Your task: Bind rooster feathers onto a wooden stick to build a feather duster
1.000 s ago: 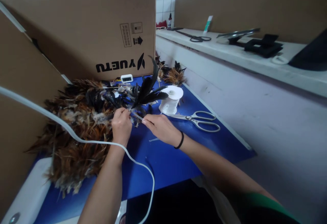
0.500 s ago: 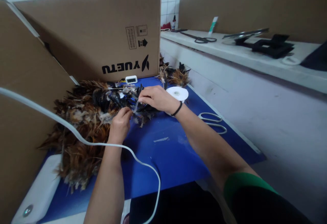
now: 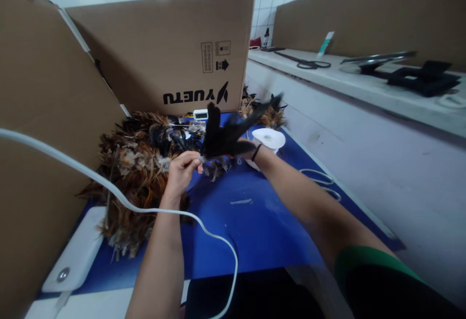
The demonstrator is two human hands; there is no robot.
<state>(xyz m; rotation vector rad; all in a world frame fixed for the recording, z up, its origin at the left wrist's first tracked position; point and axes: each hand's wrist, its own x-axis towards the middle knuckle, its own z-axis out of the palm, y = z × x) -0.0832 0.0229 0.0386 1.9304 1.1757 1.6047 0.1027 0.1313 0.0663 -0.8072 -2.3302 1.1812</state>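
My left hand point(image 3: 183, 169) is closed, thumb and fingers pinching the pale base of a bunch of black feathers point(image 3: 227, 134). The feathers fan out up and to the right, their upper right tips smeared by motion. Behind them is my right hand point(image 3: 249, 151), with a dark band at its wrist; its fingers are hidden. A white spool point(image 3: 269, 137) lies just beyond the right wrist. Left of my left hand spreads a large heap of brown and black feathers point(image 3: 134, 183).
White-handled scissors point(image 3: 320, 177) lie at the right of the blue table point(image 3: 251, 241). A small white display point(image 3: 200, 114) stands near the cardboard box point(image 3: 156, 57). A white cable point(image 3: 120, 195) crosses in front. The ledge point(image 3: 349, 74) holds black scissors point(image 3: 306, 61) and a glue stick point(image 3: 325, 43).
The black feather bunch has risen and now fans upward between my hands. My right hand has moved behind it, its fingers no longer visible. The whole view has shifted slightly.
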